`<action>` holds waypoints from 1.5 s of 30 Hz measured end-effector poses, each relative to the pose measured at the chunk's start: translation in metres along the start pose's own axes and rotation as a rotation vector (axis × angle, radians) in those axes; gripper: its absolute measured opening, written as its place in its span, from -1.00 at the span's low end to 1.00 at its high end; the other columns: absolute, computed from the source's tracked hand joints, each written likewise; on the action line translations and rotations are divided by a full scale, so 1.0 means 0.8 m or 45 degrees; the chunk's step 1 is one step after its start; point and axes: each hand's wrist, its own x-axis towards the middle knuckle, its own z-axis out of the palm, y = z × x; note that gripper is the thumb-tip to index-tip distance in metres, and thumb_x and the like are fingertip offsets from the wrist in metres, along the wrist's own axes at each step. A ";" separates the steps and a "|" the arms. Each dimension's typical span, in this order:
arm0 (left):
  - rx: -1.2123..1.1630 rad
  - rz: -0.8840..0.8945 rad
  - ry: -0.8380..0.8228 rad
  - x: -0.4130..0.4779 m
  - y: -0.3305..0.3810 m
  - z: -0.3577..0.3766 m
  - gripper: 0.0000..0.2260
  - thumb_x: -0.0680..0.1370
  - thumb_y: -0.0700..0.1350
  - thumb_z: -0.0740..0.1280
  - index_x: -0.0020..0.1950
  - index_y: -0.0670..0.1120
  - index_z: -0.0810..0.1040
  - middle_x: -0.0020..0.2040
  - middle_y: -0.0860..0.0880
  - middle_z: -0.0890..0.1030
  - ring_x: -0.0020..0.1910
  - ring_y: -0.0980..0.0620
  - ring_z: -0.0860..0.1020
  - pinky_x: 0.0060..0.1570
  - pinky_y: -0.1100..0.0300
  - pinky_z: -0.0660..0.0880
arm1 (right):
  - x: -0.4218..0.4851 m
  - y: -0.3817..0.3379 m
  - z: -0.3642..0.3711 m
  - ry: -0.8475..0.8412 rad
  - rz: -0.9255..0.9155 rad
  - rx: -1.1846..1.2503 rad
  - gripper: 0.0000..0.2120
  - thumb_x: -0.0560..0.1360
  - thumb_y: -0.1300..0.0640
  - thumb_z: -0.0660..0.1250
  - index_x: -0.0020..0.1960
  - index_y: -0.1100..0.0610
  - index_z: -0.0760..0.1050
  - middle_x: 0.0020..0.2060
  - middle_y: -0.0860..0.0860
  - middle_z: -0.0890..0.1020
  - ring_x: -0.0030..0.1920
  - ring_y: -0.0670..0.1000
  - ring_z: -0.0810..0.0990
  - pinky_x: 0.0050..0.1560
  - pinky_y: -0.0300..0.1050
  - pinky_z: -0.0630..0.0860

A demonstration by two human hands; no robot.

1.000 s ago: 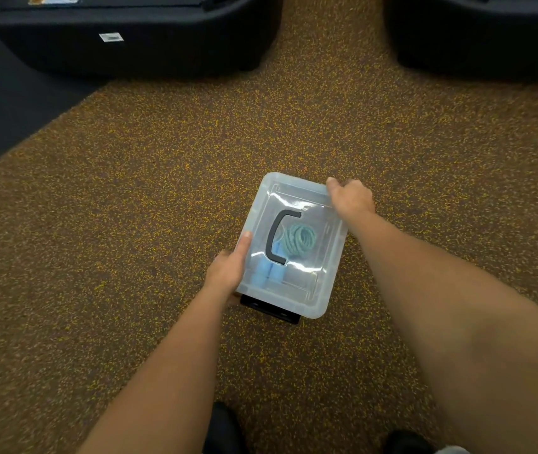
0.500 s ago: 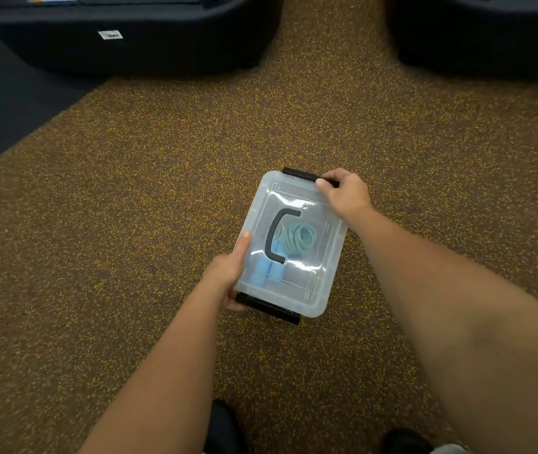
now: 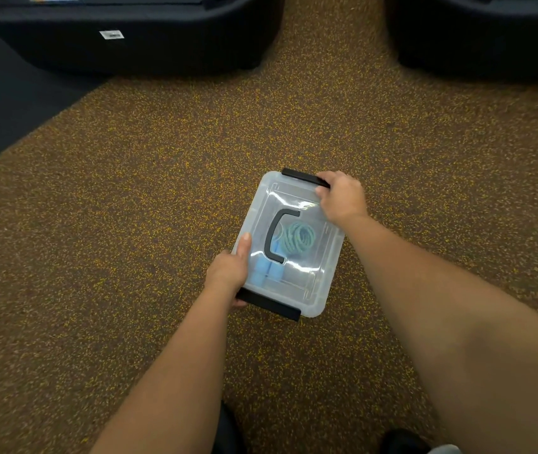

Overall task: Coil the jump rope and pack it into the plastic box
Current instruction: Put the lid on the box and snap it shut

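Latching step: jump rope [image 3: 298,238] coiled inside lidded plastic box [image 3: 321,290]. Right hand [image 3: 343,198] gripping far latch [image 3: 300,176], left hand [image 3: 228,273] clamping near-left edge, near latch [image 3: 269,304] seemingly unsnapped. Next: press both down.

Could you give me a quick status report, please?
Both hands on box latches. Coiled rope inside clear box, lid on. Nothing in the way.

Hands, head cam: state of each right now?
Left hand: closed on the near-left corner of the plastic box, thumb on the lid, by the near black latch.
Right hand: closed on the far black latch.
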 end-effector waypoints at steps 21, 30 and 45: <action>0.280 0.167 0.275 -0.005 0.000 0.010 -0.29 0.44 0.45 -0.02 0.34 -0.01 0.42 0.22 -0.18 0.50 0.16 -0.24 0.46 -0.55 0.15 0.41 | 0.002 0.000 0.014 0.040 -0.256 -0.260 -0.66 0.59 0.09 0.20 0.35 0.07 0.43 0.08 0.09 0.51 0.12 0.15 0.47 0.16 0.00 0.41; 0.216 0.041 0.197 -0.016 0.007 0.008 -0.23 0.43 0.44 0.05 0.44 -0.07 0.22 0.33 -0.21 0.39 0.23 -0.29 0.42 -0.52 0.05 0.51 | 0.000 -0.001 0.002 -0.065 -0.219 -0.305 -0.63 0.62 0.04 0.13 0.42 -0.02 0.33 0.11 0.12 0.56 0.16 0.17 0.50 0.19 0.03 0.39; -0.324 -0.197 -0.285 -0.042 0.006 -0.004 -0.45 0.40 -0.34 0.45 0.18 -0.11 0.16 0.07 -0.23 0.44 -0.12 -0.21 0.57 -0.26 -0.11 0.61 | 0.004 -0.003 0.007 -0.074 -0.178 -0.361 -0.67 0.62 0.06 0.13 0.38 -0.04 0.36 0.05 0.17 0.56 0.10 0.21 0.51 0.07 0.03 0.41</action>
